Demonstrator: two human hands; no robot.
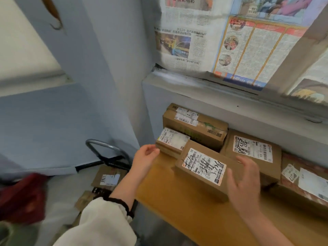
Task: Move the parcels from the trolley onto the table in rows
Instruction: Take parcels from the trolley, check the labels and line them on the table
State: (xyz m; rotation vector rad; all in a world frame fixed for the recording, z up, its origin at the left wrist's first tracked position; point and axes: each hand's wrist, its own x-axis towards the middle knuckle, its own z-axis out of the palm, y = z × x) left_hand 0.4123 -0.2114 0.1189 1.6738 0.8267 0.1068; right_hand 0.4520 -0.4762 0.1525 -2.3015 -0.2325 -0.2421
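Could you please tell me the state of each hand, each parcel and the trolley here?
left hand, open, holding nothing, beside the small parcel
right hand, open, fingers spread at the front parcel's right end
front parcel, flat on the table, label up
small parcel, flat, label up
long parcel, closed, against the wall
trolley, handle up, labelled parcel at its base

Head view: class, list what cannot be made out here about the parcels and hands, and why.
Trolley parcels: head view, mostly hidden by the left forearm and table; count unclear.
Rightmost parcel: cut off by the frame edge.
Front parcel label: print too small.
Right hand: motion-blurred; contact with that parcel unclear.
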